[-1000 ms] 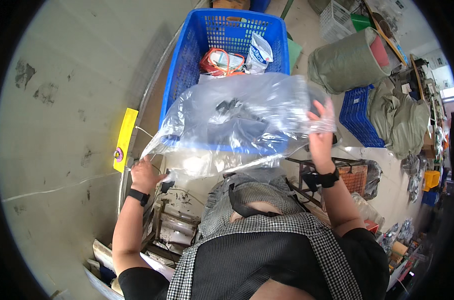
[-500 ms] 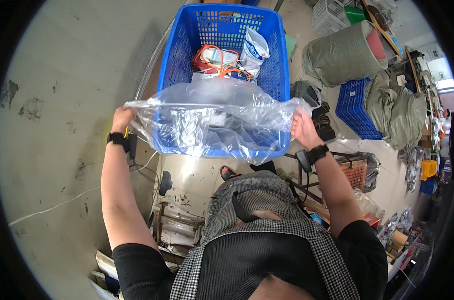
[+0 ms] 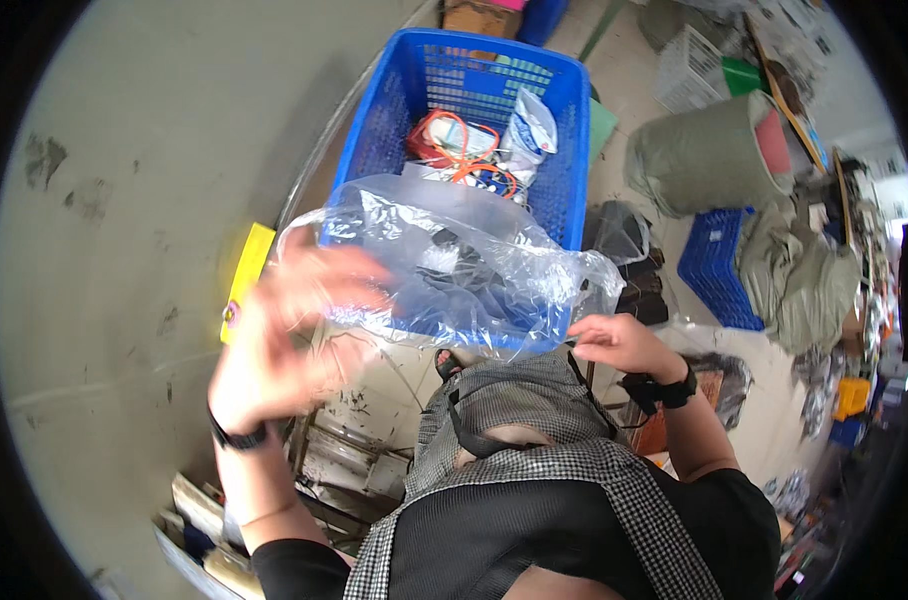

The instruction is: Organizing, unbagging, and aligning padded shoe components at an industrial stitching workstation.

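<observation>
A clear plastic bag [image 3: 474,270] is spread over the near end of a blue plastic basket [image 3: 581,170]. My left hand [image 3: 284,340] is by the bag's left end; it is blurred, with thumb and fingers apart. At the bag's lower right edge my right hand [image 3: 629,345] has its fingertips closed on the film. Farther back in the basket lie an orange cord [image 3: 464,165], a white printed bag [image 3: 529,130] and small items I cannot make out.
To the left rises a scuffed pale surface [image 3: 154,240], with a yellow flat object [image 3: 246,280] beside my left hand. Right of the basket are a dark bag [image 3: 619,230], a large wrapped roll [image 3: 709,155] and another blue basket [image 3: 714,265]. A worn bench [image 3: 354,460] is below left.
My left hand has let go of the bag's left corner and moved inward and nearer. My right hand has come down along the bag's right side. The bag hangs slacker; the view has shifted.
</observation>
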{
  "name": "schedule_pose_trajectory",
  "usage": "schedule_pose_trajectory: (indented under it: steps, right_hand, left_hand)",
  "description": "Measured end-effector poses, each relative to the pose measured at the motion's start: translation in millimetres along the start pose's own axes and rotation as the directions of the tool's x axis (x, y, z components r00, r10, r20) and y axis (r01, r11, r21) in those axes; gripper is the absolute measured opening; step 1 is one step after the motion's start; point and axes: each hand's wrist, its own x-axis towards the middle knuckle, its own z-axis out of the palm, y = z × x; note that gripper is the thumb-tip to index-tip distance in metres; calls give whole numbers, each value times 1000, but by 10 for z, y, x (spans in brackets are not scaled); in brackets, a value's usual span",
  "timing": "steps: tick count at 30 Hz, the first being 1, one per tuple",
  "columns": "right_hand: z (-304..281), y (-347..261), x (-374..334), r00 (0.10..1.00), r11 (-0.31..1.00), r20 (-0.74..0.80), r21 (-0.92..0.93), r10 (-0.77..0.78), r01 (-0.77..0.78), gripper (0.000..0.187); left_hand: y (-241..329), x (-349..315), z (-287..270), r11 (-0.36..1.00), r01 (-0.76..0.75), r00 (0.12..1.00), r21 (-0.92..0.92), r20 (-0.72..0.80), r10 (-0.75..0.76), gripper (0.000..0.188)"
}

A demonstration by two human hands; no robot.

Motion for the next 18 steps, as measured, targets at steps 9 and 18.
schedule_pose_trajectory:
  steps: [9,18]
  right_hand:
    - [-141,-271,662,895,885,297,-228,-334,406,39]
    - [290,-379,677,662,695,694,-327,-283,640,37]
  left_hand:
    - [1378,307,1326,387,-557,824,-735,-427,373,16]
    - [2088,-134,1815,551,-593,742,-588,-664,90,25]
